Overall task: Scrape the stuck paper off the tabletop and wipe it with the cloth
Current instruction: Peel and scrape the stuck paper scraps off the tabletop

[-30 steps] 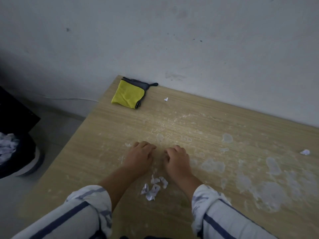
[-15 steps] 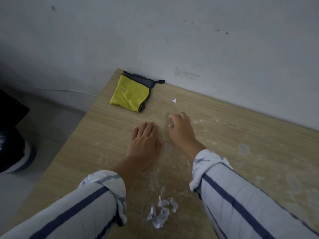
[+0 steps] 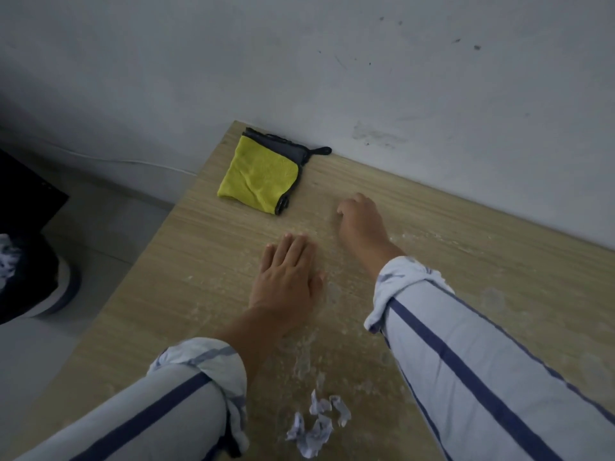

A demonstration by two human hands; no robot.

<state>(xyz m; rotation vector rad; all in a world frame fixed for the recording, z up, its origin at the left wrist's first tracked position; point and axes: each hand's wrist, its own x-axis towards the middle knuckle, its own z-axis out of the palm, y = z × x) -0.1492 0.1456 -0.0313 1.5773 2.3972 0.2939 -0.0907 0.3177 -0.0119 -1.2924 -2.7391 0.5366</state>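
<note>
the left hand (image 3: 286, 277) lies flat on the tabletop (image 3: 199, 261). the right hand (image 3: 361, 221) rests on it too, just beyond and to the right of the left fingers (image 3: 293, 244). the cloth (image 3: 263, 174) lies beyond the left fingers and left of the right fingers (image 3: 346, 207), near the far corner, close to the wall (image 3: 332, 78). paper scraps (image 3: 316, 427) lie well behind both sets of fingers, between the forearms. a bin (image 3: 30, 277) stands on the floor, far left of the left fingers.

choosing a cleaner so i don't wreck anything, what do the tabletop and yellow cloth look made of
The tabletop: probably wood-grain laminate or veneer, matte; the pale, straight, even grain lines suggest it, though solid wood can't be ruled out.
The cloth: looks like microfibre fabric, yellow with a grey reverse; soft fuzzy surface, limp folds and a dark stitched edge.
</note>
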